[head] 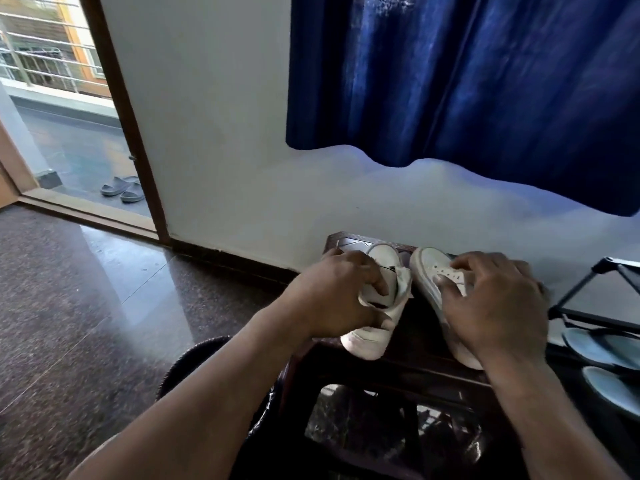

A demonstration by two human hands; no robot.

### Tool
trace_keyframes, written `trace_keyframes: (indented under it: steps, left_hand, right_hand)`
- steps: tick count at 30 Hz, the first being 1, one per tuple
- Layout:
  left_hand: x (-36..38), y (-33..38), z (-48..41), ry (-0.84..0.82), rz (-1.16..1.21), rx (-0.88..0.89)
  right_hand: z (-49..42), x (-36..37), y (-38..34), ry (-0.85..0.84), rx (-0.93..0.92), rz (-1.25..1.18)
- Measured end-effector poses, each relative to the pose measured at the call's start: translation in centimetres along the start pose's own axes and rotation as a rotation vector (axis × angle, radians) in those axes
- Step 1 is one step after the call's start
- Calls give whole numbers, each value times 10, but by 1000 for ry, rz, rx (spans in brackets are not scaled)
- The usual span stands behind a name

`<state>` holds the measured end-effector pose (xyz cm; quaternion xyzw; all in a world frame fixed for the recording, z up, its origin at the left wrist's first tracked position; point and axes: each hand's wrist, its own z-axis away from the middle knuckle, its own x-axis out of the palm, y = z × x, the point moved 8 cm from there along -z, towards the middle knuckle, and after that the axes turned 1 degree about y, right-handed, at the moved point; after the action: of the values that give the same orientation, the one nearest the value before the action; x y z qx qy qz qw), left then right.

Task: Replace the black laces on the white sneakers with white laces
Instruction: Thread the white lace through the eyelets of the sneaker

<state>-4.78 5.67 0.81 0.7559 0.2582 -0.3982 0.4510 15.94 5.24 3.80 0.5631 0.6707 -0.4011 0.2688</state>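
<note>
Sneakers first: both white ones sit side by side on the dark stool against the wall, toes pointing away from me. The left sneaker lies opened up, its tongue and flaps splayed loose, and the left hand holds it with curled fingers dug into the opening and one fingertip pressing down inside. A thin dark strand that I take for black lace crosses near its toe end; otherwise I see no lacing through that shoe, so I judge the old lace is mostly out. The right sneaker shows a row of bare-looking eyelets. The right hand drapes over it, fingers bent and spread, thumb and fingertips bracketing the eyelet row and holding the shoe; whether it also pinches a lace end, I cannot tell. No white laces show anywhere in view, and the motion blur does not help. My reading is that the stripping stage is nearly done and that threading, on both shoes, is all still ahead. Off to the right, pale sandals rest on a low rack.
</note>
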Motion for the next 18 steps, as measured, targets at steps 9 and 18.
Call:
trace_keyframes:
  steps: [9,18]
  left_hand:
    - [9,13,-15,71,-70,-46]
    - [22,21,-23,40,-121,-106]
  right_hand:
    - [18,32,22,-75,-30,-141]
    - [25,29,11,35,-103,-315]
